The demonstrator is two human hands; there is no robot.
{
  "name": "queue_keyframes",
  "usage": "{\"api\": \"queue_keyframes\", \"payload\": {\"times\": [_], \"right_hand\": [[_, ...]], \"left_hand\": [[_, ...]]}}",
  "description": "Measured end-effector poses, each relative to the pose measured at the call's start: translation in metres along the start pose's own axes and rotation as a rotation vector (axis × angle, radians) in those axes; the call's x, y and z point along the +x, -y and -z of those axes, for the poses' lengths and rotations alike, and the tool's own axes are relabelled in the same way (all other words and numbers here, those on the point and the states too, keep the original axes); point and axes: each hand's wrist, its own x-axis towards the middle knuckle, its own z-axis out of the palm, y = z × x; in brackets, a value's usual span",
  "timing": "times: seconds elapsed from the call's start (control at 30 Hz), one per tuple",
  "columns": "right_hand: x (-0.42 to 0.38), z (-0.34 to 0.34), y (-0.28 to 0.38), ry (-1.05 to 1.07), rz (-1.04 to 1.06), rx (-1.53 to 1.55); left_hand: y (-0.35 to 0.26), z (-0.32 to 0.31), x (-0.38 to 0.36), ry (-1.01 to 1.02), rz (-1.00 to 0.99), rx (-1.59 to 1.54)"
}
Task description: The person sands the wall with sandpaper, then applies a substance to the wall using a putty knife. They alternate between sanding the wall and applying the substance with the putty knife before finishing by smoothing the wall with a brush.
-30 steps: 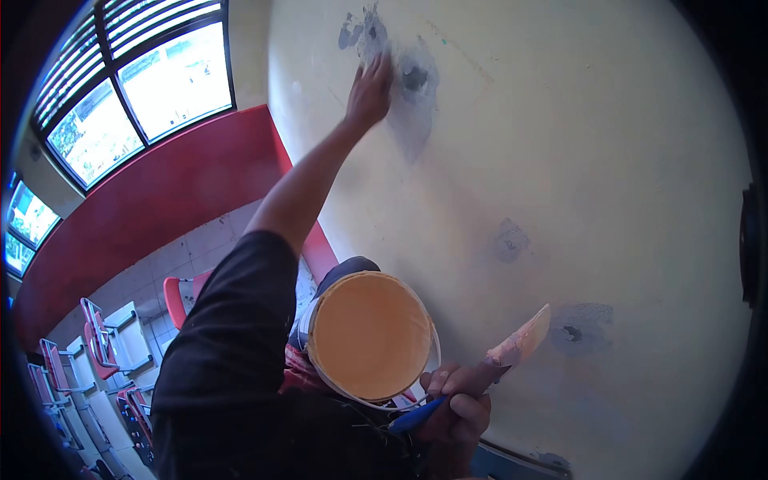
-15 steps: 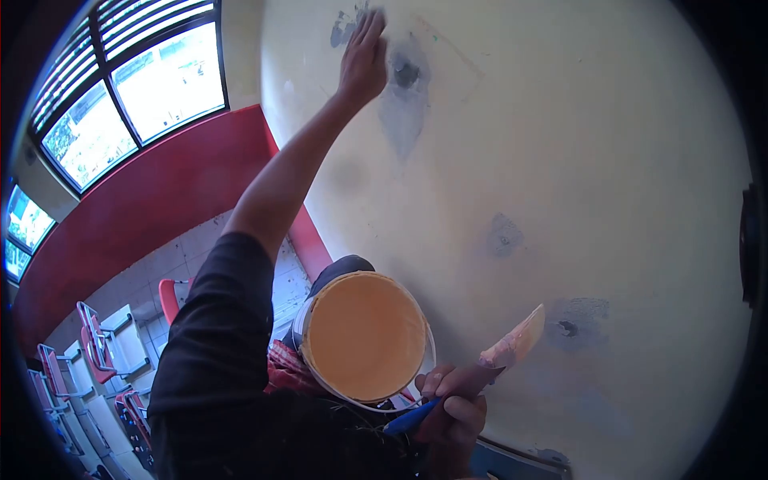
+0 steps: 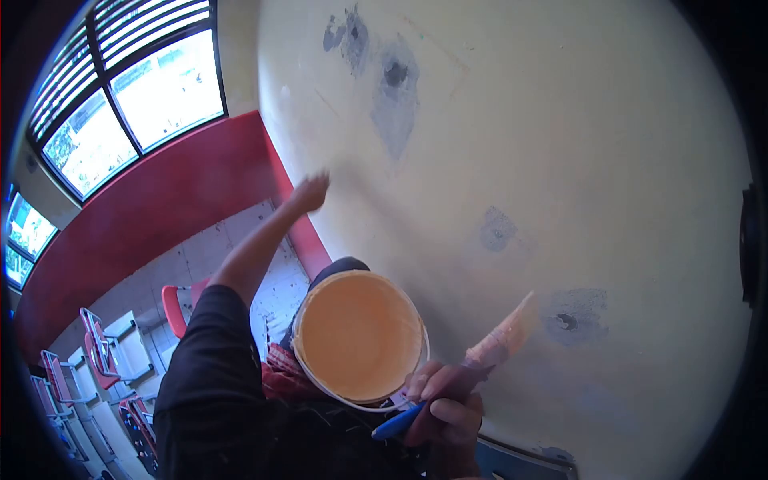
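Observation:
My left hand (image 3: 310,192) is off the cream wall (image 3: 560,160), blurred, lowered beside it and holding nothing I can see. My right hand (image 3: 444,404) grips a putty knife (image 3: 500,340) with a blue handle; its blade is smeared with orange filler and points up toward the wall. A white bucket (image 3: 300,352) full of orange filler sits just left of that hand, against my body. Grey patched spots with dark holes (image 3: 566,322) mark the wall, several of them higher up (image 3: 394,76).
A red lower wall (image 3: 144,216) and barred windows (image 3: 128,96) stand at the left. Far below, a tiled floor (image 3: 200,256) holds red chairs and desks (image 3: 104,352). My dark sleeve (image 3: 208,384) fills the lower left.
My left hand has left the grey patch high on the wall and dropped down and leftward. My right hand with the putty knife has shifted slightly left.

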Motion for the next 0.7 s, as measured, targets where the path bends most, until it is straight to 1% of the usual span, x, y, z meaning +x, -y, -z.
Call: {"api": "queue_keyframes", "payload": {"times": [0.03, 0.07, 0.1, 0.13, 0.17, 0.2, 0.23, 0.27, 0.3, 0.33, 0.37, 0.4, 0.5, 0.53, 0.57, 0.6, 0.67, 0.7], "right_hand": [[-0.001, -0.002, -0.001, -0.006, -0.002, -0.001], [0.001, -0.004, -0.002, -0.002, 0.005, -0.002], [0.004, -0.006, -0.003, 0.005, 0.018, -0.001], [0.005, -0.007, -0.002, -0.002, 0.027, 0.005], [0.005, -0.010, -0.002, -0.011, 0.035, 0.014], [0.005, -0.012, -0.003, -0.021, 0.042, 0.024], [0.005, -0.012, -0.006, -0.029, 0.061, 0.035], [0.005, -0.010, -0.008, -0.039, 0.075, 0.043], [0.005, -0.009, -0.008, -0.047, 0.086, 0.046], [0.006, -0.009, -0.008, -0.043, 0.095, 0.047], [0.006, -0.010, -0.007, -0.039, 0.100, 0.047], [0.007, -0.010, -0.006, -0.035, 0.108, 0.047], [0.006, -0.008, -0.006, -0.034, 0.083, 0.053], [0.005, -0.006, -0.006, -0.033, 0.091, 0.044], [0.004, -0.005, -0.007, -0.030, 0.099, 0.036], [0.003, -0.004, -0.008, -0.025, 0.104, 0.024], [0.000, -0.005, -0.011, -0.028, 0.105, 0.053], [0.000, -0.006, -0.011, -0.024, 0.113, 0.068]], "left_hand": [[-0.007, 0.034, 0.023, -0.368, 0.142, -0.375], [-0.020, 0.089, 0.043, -0.633, 0.227, -0.537], [-0.027, 0.139, 0.066, -0.741, 0.343, -0.608], [-0.021, 0.158, 0.105, -0.957, 0.350, -0.561], [-0.033, 0.212, 0.116, -0.925, 0.422, -0.666], [-0.059, 0.272, 0.112, -0.916, 0.493, -0.995], [-0.067, 0.303, 0.122, -0.732, 0.342, -0.731], [-0.085, 0.318, 0.136, -0.771, 0.218, -0.685], [-0.118, 0.315, 0.162, -1.211, 0.348, -0.707], [-0.148, 0.332, 0.147, -1.358, 0.298, -0.675], [-0.166, 0.352, 0.092, -1.042, 0.100, -0.945], [-0.171, 0.349, 0.067, -1.193, -0.045, -0.744], [-0.151, 0.344, 0.032, -0.877, 0.099, -1.030], [-0.133, 0.339, 0.044, -1.079, 0.158, -1.082], [-0.109, 0.350, 0.049, -1.070, 0.250, -1.105], [-0.086, 0.360, 0.058, -1.046, 0.388, -1.189], [-0.039, 0.344, 0.109, -1.354, 0.459, -0.994], [-0.039, 0.334, 0.117, -1.143, 0.463, -0.977]]}}
